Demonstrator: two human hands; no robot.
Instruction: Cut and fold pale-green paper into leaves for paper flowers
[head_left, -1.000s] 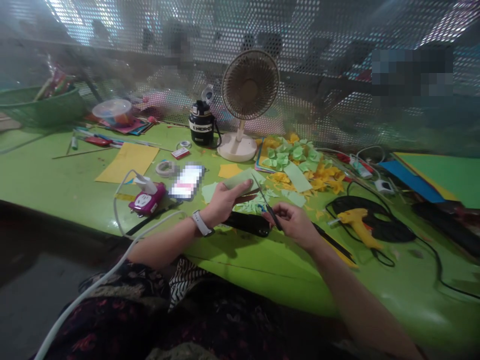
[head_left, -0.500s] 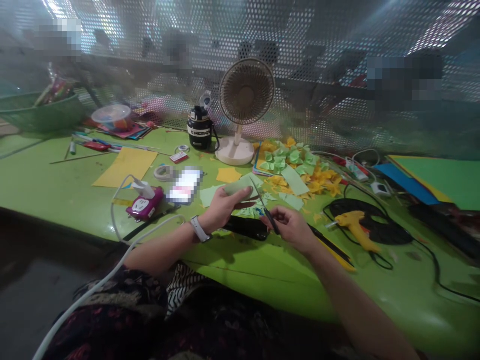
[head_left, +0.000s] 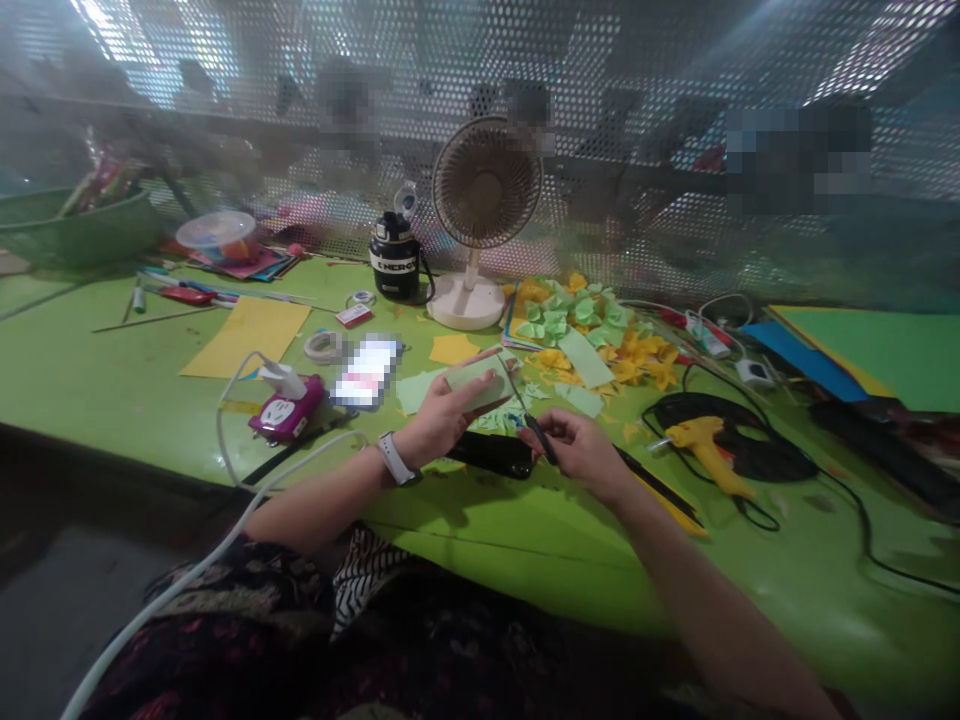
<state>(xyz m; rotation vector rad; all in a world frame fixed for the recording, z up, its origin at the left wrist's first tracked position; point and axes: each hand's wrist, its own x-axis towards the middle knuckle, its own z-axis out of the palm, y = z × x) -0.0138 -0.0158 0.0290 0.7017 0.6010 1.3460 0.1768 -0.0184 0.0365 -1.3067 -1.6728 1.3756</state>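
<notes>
A piece of light green paper (head_left: 480, 382) is pinched between the thumb and fingers of my left hand (head_left: 441, 415). My right hand (head_left: 577, 450) grips a pair of scissors (head_left: 537, 432) by the handles, and the blades reach up to the right edge of that paper. Beneath both hands lies a black phone-like slab (head_left: 499, 455) on the green table. Green paper scraps (head_left: 499, 418) are scattered just behind it. Beyond my right hand, yellow and green paper cutouts (head_left: 577, 320) form a heap with flat green pieces (head_left: 586, 358) in front.
A fan (head_left: 471, 300) and a black bottle (head_left: 396, 262) stand at the back. On the left are a lit phone (head_left: 367, 372), a purple power socket (head_left: 285, 410), tape (head_left: 324, 346) and yellow paper (head_left: 247, 335). A yellow glue gun (head_left: 705, 448) lies right, with cords around it.
The green paper has tilted slightly in my left hand, and the scissor blades sit at its right edge. The whole view has shifted a little; the grips are the same.
</notes>
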